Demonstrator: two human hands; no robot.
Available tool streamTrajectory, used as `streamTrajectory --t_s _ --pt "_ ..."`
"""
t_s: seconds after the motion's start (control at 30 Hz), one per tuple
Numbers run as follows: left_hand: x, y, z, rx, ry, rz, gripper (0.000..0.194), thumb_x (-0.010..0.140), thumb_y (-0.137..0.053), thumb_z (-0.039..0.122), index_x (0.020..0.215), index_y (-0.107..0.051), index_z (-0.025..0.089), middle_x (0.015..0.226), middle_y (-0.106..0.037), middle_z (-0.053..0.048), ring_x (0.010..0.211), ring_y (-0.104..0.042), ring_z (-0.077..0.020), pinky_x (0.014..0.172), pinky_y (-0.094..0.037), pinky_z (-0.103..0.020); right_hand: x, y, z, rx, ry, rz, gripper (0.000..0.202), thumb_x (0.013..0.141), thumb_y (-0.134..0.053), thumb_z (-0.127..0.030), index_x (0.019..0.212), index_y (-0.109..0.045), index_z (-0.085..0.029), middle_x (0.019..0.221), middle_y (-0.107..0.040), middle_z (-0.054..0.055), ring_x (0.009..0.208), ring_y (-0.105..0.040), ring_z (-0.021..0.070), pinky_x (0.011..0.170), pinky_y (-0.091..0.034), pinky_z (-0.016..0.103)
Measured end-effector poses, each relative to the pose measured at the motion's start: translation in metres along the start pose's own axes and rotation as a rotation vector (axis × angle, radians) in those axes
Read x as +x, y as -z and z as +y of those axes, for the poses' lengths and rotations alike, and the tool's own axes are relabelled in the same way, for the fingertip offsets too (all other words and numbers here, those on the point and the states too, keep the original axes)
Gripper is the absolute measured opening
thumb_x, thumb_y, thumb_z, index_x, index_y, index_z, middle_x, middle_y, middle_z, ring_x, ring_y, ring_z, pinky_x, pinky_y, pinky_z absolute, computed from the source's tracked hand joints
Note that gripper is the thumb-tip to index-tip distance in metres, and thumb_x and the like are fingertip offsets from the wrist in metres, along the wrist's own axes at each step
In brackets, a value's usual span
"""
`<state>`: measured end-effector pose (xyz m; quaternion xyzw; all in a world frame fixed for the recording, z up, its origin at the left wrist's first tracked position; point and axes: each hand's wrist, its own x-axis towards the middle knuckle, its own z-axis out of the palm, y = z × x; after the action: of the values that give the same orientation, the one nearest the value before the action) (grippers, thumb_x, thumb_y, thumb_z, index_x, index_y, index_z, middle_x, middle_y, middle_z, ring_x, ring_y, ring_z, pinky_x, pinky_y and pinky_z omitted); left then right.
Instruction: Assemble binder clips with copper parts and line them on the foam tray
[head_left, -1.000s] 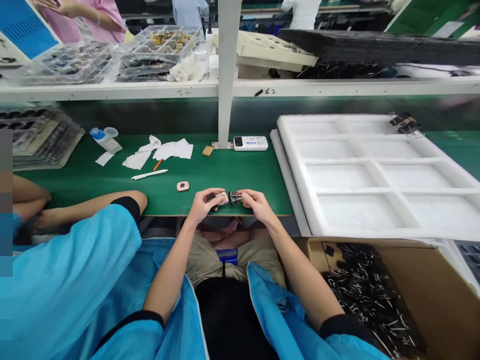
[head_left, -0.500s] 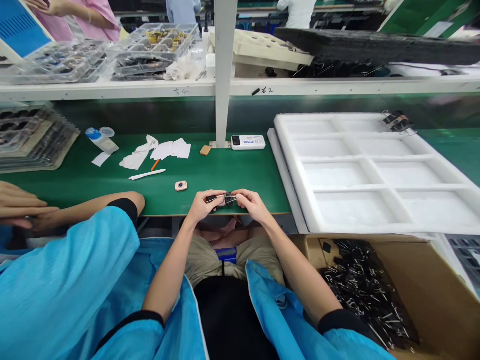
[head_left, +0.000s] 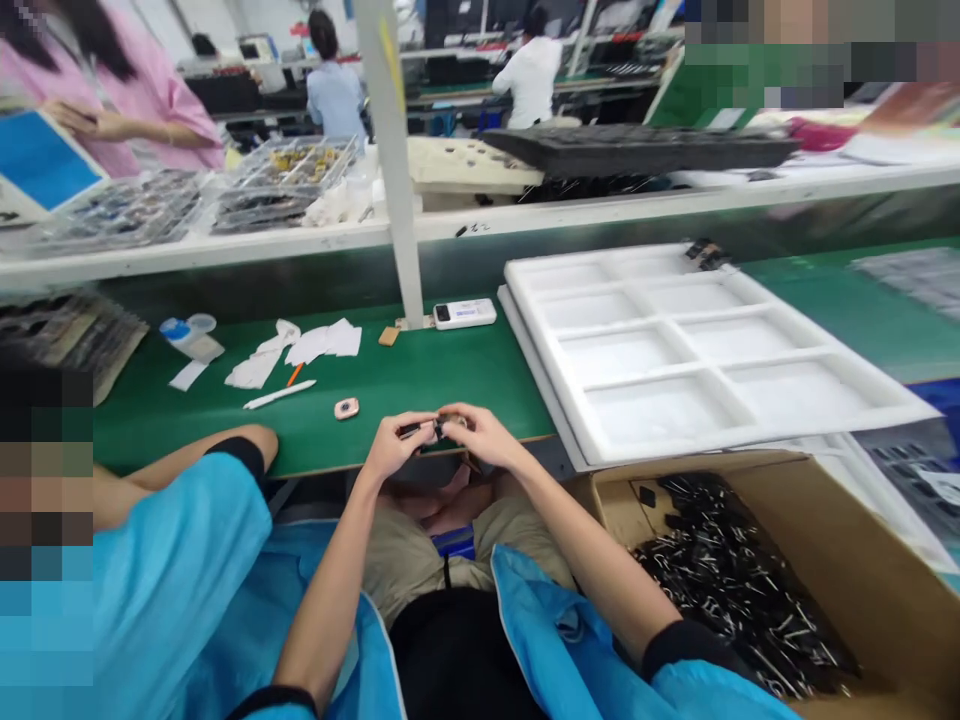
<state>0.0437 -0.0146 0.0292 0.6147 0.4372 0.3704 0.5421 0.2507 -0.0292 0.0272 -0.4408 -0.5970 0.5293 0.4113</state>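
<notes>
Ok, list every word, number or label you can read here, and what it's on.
"2": end of the handwritten mark on the white shelf edge; the character before it is unclear.
White device: printed label, too small to read.
Blue and white panel: dark marks at lower left, unreadable.
No brand can be read.

Pretty bright in here tbh, white foam tray (head_left: 686, 347) at three o'clock nearly blown out, stacked trays (head_left: 71, 335) at nine smeared, chunky pixelation around eight and two.
</notes>
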Motion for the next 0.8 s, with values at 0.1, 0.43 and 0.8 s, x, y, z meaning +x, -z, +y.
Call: streamTrajectory --t_s 0.1,0.43,0.8 --pt "-0.012 -0.003 0.022 0.062 -0.031 -0.129 0.046 0.086 -0.076 0.047 0.123 -0.074 0.019 0.101 -0.076 -0.01 0.08 -0.072 -0.0212 0.069 -0.059 -0.03 -0.028 0.006 -0.035 -0.039 -0.003 -0.069 0.027 0.092 -0.066 -0.039 0.108 -0.077 -0.019 0.098 -0.075 0.005 0.085 -0.066 0.0209 0.074 -0.049 0.03" --pt "0.011 0.082 -0.029 1.058 -0.15 0.674 0.061 0.098 -0.049 0.047 0.141 -0.057 0.004 0.146 -0.052 -0.031 0.142 -0.044 -0.0467 0.115 -0.036 -0.063 -0.092 0.203 -0.095 0.058 -0.025 0.676 0.04 0.073 -0.088 -0.042 0.099 -0.075 -0.015 0.089 -0.074 0.008 0.07 -0.062 0.0176 0.062 -0.048 0.027" --pt "0.006 0.095 -0.047 1.079 -0.054 0.796 0.033 0.084 -0.058 0.046 0.105 -0.071 0.023 0.121 -0.069 -0.016 0.121 -0.059 -0.0421 0.101 -0.045 -0.055 0.019 0.45 -0.066 -0.936 -0.431 1.205 0.029 0.087 -0.076 -0.032 0.11 -0.081 -0.018 0.104 -0.075 0.016 0.101 -0.067 0.031 0.087 -0.05 0.035"
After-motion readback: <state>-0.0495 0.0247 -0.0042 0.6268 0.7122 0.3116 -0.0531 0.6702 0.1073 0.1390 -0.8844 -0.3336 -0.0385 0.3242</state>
